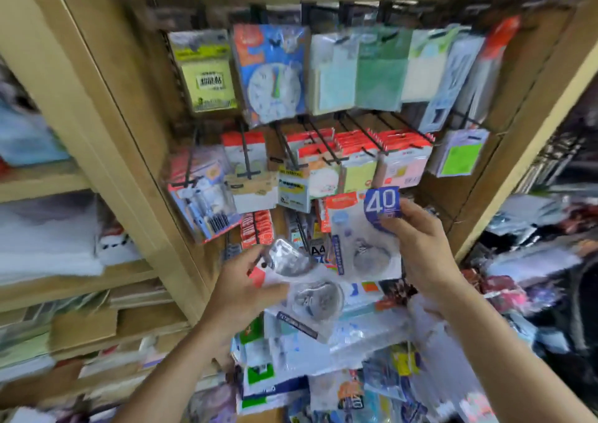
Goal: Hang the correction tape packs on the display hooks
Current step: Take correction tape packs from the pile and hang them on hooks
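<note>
My right hand point(420, 244) pinches the top right of a correction tape pack point(359, 244), a clear blister card with an orange header and a blue "40" label. It is held upright in front of the lower display hooks point(301, 228). My left hand point(242, 286) grips further correction tape packs point(307, 296), tilted, with round clear blisters showing; how many it holds I cannot tell. The picture is blurred, so whether the raised pack touches a hook is unclear.
Black wire hooks point(326, 141) carry sticky notes, a toy clock pack point(275, 73) and pen sets above. Wooden shelf posts point(106, 138) flank the display. A heap of packaged stationery point(339, 374) lies below my hands.
</note>
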Motion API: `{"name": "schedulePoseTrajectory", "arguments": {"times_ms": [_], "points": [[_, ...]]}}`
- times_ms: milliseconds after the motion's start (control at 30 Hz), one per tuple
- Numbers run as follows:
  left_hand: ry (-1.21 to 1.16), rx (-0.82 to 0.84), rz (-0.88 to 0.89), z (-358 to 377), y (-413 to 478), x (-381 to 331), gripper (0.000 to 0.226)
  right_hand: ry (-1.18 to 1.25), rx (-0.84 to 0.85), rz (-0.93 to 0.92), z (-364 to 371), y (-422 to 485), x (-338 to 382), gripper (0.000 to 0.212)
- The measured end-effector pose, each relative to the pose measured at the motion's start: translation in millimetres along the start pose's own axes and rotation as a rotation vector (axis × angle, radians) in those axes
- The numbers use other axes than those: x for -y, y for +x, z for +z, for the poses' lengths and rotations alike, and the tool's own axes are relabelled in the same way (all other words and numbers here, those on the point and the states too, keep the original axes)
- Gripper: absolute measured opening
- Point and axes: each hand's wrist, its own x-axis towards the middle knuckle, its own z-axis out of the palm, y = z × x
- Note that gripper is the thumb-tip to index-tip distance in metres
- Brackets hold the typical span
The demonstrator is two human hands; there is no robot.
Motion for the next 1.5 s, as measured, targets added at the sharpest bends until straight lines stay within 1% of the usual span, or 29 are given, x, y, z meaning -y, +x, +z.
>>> {"name": "schedulePoseTrajectory", "arguments": {"times_ms": [67, 133, 200, 267, 300, 400, 500, 667, 767, 833, 933, 1067, 1167, 1267, 1400, 1500], "points": [[0.001, -0.018, 0.072, -7, 9, -27, 0.043, -0.012, 0.02, -0.111, 2, 13, 33, 0.03], [0.003, -0.063, 0.172, -13, 17, -57, 0.035, -0.008, 0.027, -0.201, 3, 25, 64, 0.033], [-0.045, -0.129, 0.256, -16, 26, -86, 0.033, -0.023, 0.032, -0.272, 3, 37, 92, 0.036], [-0.1, -0.176, 0.332, -19, 33, -116, 0.018, -0.047, 0.033, -0.349, 3, 48, 119, 0.035], [-0.116, -0.194, 0.365, -21, 36, -128, 0.017, -0.056, 0.025, -0.388, 3, 54, 133, 0.033], [-0.182, -0.28, 0.383, -28, 51, -157, 0.021, -0.06, -0.003, -0.482, 3, 74, 170, 0.03], [-0.225, -0.354, 0.402, -32, 68, -187, 0.017, -0.078, -0.038, -0.562, 2, 96, 207, 0.027], [-0.231, -0.384, 0.497, -36, 100, -236, 0.017, -0.105, -0.089, -0.638, -1, 138, 264, 0.021], [-0.25, -0.413, 0.508, -40, 125, -264, 0.009, -0.125, -0.158, -0.677, -2, 173, 286, 0.022], [-0.269, -0.416, 0.495, -39, 144, -281, 0.003, -0.134, -0.193, -0.665, -1, 195, 297, 0.021], [-0.275, -0.394, 0.481, -33, 174, -298, 0.005, -0.119, -0.218, -0.632, 3, 220, 306, 0.019], [-0.226, -0.371, 0.429, -22, 209, -306, 0.008, -0.167, -0.2, -0.638, 7, 240, 310, 0.023], [-0.264, -0.325, 0.365, -18, 225, -305, 0.006, -0.172, -0.216, -0.68, 8, 243, 311, 0.029], [-0.249, -0.303, 0.325, -17, 231, -298, 0.002, -0.151, -0.256, -0.7, 6, 244, 306, 0.025], [-0.218, -0.247, 0.304, -21, 230, -288, 0.02, -0.106, -0.288, -0.676, 2, 245, 294, 0.019], [-0.205, -0.246, 0.314, -22, 229, -286, 0.018, -0.094, -0.26, -0.66, 1, 245, 295, 0.02]]}}
